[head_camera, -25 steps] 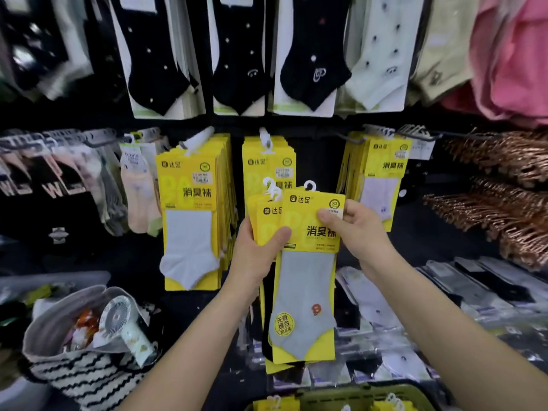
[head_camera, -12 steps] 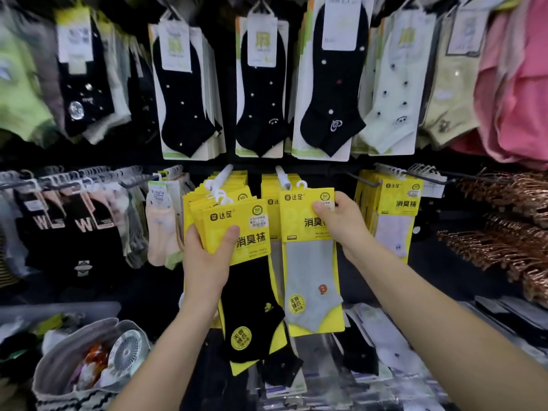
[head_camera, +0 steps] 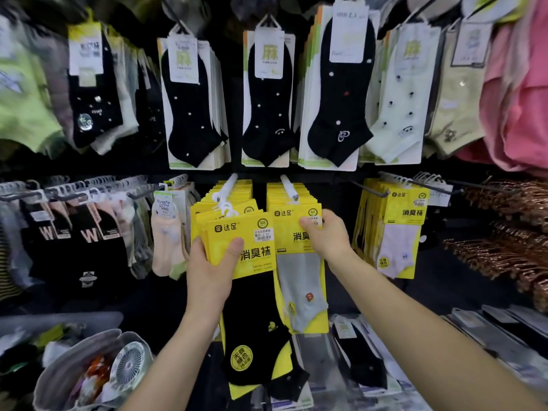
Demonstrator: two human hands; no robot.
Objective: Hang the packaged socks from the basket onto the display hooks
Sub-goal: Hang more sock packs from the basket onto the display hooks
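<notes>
My left hand [head_camera: 209, 269] grips a stack of yellow sock packs; the front one is a black sock pack [head_camera: 252, 292], with white hangers at its top, just below the left white display hook [head_camera: 226, 188]. My right hand [head_camera: 324, 238] pinches the upper right corner of a grey sock pack [head_camera: 299, 274], which hangs at the front of the yellow packs on the right white display hook [head_camera: 289, 186]. The basket is out of view.
More yellow packs [head_camera: 397, 229] hang on a hook to the right, beside copper hangers [head_camera: 510, 232]. Black and white sock cards [head_camera: 267, 99] fill the row above. A grey bag with a small fan [head_camera: 127, 366] sits at lower left. Flat packs [head_camera: 489, 330] lie on the shelf below.
The grey sock pack went from my hands up onto the right hook. My left hand raised its stack with the black sock pack toward the left hook. The view tilted up.
</notes>
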